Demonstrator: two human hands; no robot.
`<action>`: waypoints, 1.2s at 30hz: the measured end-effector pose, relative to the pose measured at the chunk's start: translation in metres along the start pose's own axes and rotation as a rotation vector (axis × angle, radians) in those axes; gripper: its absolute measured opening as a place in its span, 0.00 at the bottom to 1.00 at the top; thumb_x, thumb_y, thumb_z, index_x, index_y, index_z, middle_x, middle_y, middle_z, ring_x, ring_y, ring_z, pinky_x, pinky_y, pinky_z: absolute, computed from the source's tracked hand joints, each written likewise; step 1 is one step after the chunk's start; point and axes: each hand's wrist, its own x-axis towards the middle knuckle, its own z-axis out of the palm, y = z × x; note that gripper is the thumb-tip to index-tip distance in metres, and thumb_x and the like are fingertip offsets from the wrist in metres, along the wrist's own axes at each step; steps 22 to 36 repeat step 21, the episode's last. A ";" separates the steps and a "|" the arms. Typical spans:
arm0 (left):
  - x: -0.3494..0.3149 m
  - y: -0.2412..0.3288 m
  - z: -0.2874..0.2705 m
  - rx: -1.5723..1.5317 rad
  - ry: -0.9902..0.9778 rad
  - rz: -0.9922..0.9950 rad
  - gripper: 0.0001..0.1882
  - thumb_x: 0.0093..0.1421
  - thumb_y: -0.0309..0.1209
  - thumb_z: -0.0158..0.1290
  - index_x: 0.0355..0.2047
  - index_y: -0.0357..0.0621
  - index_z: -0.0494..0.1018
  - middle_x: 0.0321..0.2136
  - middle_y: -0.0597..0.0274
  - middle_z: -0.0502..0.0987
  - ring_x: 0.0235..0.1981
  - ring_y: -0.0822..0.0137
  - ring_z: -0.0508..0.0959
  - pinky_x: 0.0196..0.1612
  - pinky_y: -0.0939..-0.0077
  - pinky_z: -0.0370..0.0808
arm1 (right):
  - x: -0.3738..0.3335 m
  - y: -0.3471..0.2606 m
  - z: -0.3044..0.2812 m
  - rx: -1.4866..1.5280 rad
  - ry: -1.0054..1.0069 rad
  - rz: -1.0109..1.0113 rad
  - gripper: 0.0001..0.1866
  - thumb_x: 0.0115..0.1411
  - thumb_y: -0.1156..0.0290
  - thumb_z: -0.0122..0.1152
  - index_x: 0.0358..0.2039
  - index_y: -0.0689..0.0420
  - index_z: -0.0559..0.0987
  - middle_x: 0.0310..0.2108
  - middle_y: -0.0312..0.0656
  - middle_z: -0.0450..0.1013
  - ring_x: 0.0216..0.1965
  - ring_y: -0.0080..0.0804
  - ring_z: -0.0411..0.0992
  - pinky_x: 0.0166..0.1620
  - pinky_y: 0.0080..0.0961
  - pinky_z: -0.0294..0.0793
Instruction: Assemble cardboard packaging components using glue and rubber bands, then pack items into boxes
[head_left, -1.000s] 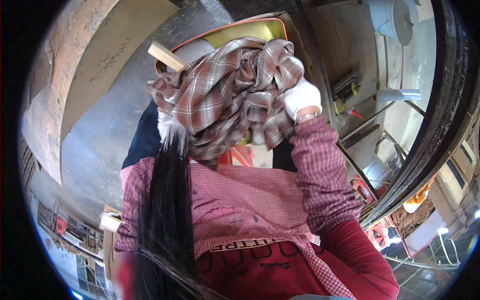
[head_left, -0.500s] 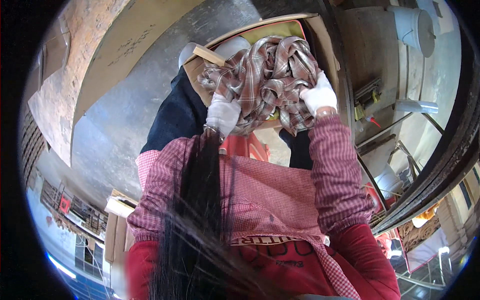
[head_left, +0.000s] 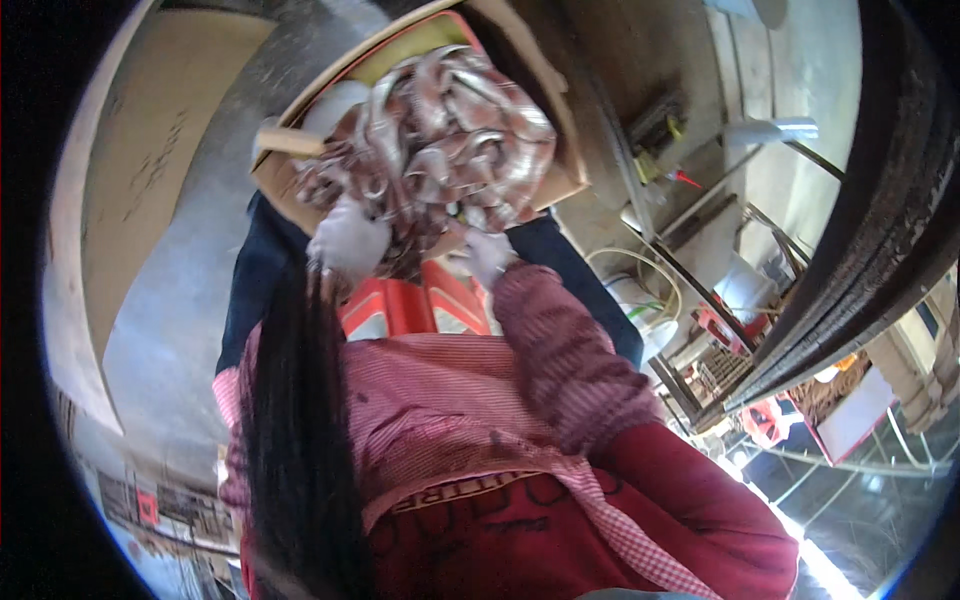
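Observation:
A bunched brown-and-white plaid cloth [head_left: 450, 130] fills much of a cardboard box [head_left: 572, 178] in front of me. My left hand [head_left: 350, 240], in a white glove, is closed on the cloth's lower left part, its fingertips partly hidden in the folds. At the lower middle edge of the cloth is my right hand [head_left: 488, 257], also gloved, with the fingers drawn together on the fabric; motion smears them somewhat. Behind the cloth shows a yellow-green tray [head_left: 425, 38] with a red rim. A pale wooden block [head_left: 290, 140] rests across the box's left edge.
Below the box, between my legs, stands a red plastic stool [head_left: 405, 305]. A large cardboard sheet [head_left: 165, 110] lies at the left. On the right are a dark curved beam [head_left: 850, 250], a red-tipped tool [head_left: 685, 178] and metal rods.
The view has shifted, so the box appears farther left and higher, and tilted. My right hand has come from the cloth's right side to its near edge, closer to my left hand.

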 end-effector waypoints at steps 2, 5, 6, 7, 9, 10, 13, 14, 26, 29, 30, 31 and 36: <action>-0.005 -0.009 -0.015 -0.120 0.066 0.105 0.20 0.48 0.43 0.51 0.36 0.41 0.70 0.26 0.48 0.77 0.28 0.48 0.78 0.30 0.59 0.74 | 0.026 0.011 0.019 0.295 -0.014 -0.282 0.17 0.49 0.82 0.57 0.42 0.60 0.71 0.35 0.44 0.72 0.32 0.37 0.73 0.36 0.33 0.75; 0.000 -0.008 -0.022 -0.140 -0.028 0.090 0.20 0.49 0.42 0.51 0.39 0.44 0.70 0.26 0.51 0.77 0.28 0.49 0.78 0.30 0.60 0.75 | 0.036 0.013 0.020 0.033 0.295 -0.284 0.17 0.49 0.84 0.55 0.42 0.60 0.72 0.35 0.46 0.72 0.31 0.37 0.73 0.31 0.31 0.76; -0.002 -0.008 -0.021 -0.150 -0.013 0.112 0.20 0.49 0.42 0.51 0.39 0.44 0.70 0.26 0.51 0.77 0.28 0.49 0.78 0.30 0.60 0.75 | 0.034 0.014 0.017 0.043 0.251 -0.321 0.17 0.49 0.84 0.55 0.42 0.60 0.72 0.35 0.46 0.72 0.31 0.37 0.73 0.31 0.31 0.76; -0.004 -0.010 -0.020 -0.125 0.030 0.123 0.20 0.48 0.40 0.51 0.40 0.44 0.70 0.26 0.52 0.77 0.27 0.50 0.78 0.29 0.62 0.74 | 0.032 0.016 0.016 0.074 0.313 -0.269 0.17 0.49 0.84 0.54 0.41 0.60 0.72 0.35 0.46 0.72 0.31 0.37 0.73 0.29 0.30 0.76; -0.009 -0.013 -0.022 -0.108 0.084 0.130 0.21 0.48 0.39 0.51 0.42 0.45 0.71 0.26 0.52 0.77 0.26 0.50 0.78 0.28 0.63 0.74 | 0.030 0.012 0.014 0.097 0.366 -0.224 0.17 0.49 0.84 0.53 0.41 0.60 0.72 0.34 0.46 0.72 0.31 0.36 0.73 0.27 0.29 0.76; -0.013 -0.017 -0.025 -0.125 0.142 0.192 0.20 0.49 0.37 0.51 0.43 0.45 0.71 0.26 0.52 0.77 0.25 0.51 0.77 0.27 0.65 0.74 | 0.025 0.009 0.010 -0.103 0.345 -0.252 0.17 0.48 0.83 0.52 0.41 0.61 0.73 0.34 0.47 0.72 0.31 0.36 0.73 0.28 0.30 0.76; -0.023 -0.025 -0.037 -0.239 0.239 0.322 0.19 0.50 0.32 0.51 0.44 0.44 0.71 0.25 0.53 0.77 0.23 0.54 0.76 0.27 0.69 0.73 | 0.006 -0.009 -0.003 -0.357 0.301 -0.330 0.18 0.47 0.82 0.51 0.42 0.61 0.73 0.33 0.47 0.73 0.30 0.37 0.73 0.29 0.30 0.77; -0.025 -0.026 -0.042 -0.341 0.304 0.403 0.19 0.50 0.30 0.50 0.44 0.43 0.72 0.25 0.54 0.77 0.22 0.55 0.76 0.27 0.72 0.73 | -0.001 -0.020 -0.006 -0.414 0.269 -0.380 0.19 0.47 0.81 0.51 0.42 0.62 0.73 0.32 0.47 0.73 0.29 0.38 0.73 0.30 0.30 0.77; -0.010 -0.039 -0.061 -0.983 0.280 0.537 0.25 0.53 0.34 0.54 0.52 0.50 0.66 0.42 0.51 0.74 0.33 0.53 0.76 0.37 0.76 0.74 | -0.055 -0.101 -0.035 -0.219 0.055 -0.245 0.22 0.48 0.80 0.53 0.47 0.61 0.72 0.38 0.51 0.72 0.34 0.43 0.74 0.30 0.37 0.79; -0.010 -0.039 -0.061 -0.983 0.280 0.537 0.25 0.53 0.34 0.54 0.52 0.50 0.66 0.42 0.51 0.74 0.33 0.53 0.76 0.37 0.76 0.74 | -0.055 -0.101 -0.035 -0.219 0.055 -0.245 0.22 0.48 0.80 0.53 0.47 0.61 0.72 0.38 0.51 0.72 0.34 0.43 0.74 0.30 0.37 0.79; -0.010 -0.039 -0.061 -0.983 0.280 0.537 0.25 0.53 0.34 0.54 0.52 0.50 0.66 0.42 0.51 0.74 0.33 0.53 0.76 0.37 0.76 0.74 | -0.055 -0.101 -0.035 -0.219 0.055 -0.245 0.22 0.48 0.80 0.53 0.47 0.61 0.72 0.38 0.51 0.72 0.34 0.43 0.74 0.30 0.37 0.79; -0.010 -0.039 -0.061 -0.983 0.280 0.537 0.25 0.53 0.34 0.54 0.52 0.50 0.66 0.42 0.51 0.74 0.33 0.53 0.76 0.37 0.76 0.74 | -0.055 -0.101 -0.035 -0.219 0.055 -0.245 0.22 0.48 0.80 0.53 0.47 0.61 0.72 0.38 0.51 0.72 0.34 0.43 0.74 0.30 0.37 0.79; -0.010 -0.039 -0.061 -0.983 0.280 0.537 0.25 0.53 0.34 0.54 0.52 0.50 0.66 0.42 0.51 0.74 0.33 0.53 0.76 0.37 0.76 0.74 | -0.055 -0.101 -0.035 -0.219 0.055 -0.245 0.22 0.48 0.80 0.53 0.47 0.61 0.72 0.38 0.51 0.72 0.34 0.43 0.74 0.30 0.37 0.79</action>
